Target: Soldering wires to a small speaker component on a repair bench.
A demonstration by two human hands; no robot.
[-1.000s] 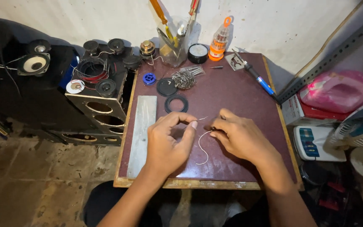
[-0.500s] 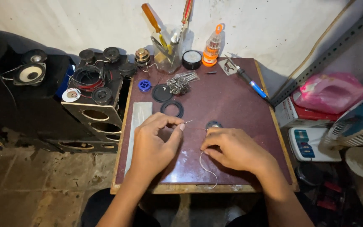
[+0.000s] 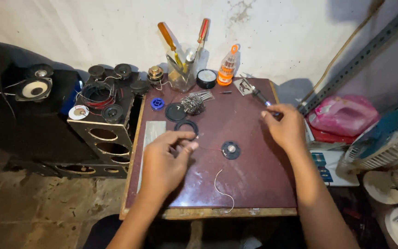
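Two hands over a dark red worktop (image 3: 254,184) strewn with speaker parts.

Nearest, a thin pale curled wire (image 3: 222,191) lies loose by the front edge. The left hand (image 3: 166,161) pinches something fine between thumb and forefinger, too small to tell. Just right of it sits a small round black speaker driver (image 3: 231,150), untouched. Farther back, the right hand (image 3: 284,127) curls narrow at the tip of a blue-handled soldering iron (image 3: 256,94); whether it grips, I cannot tell.
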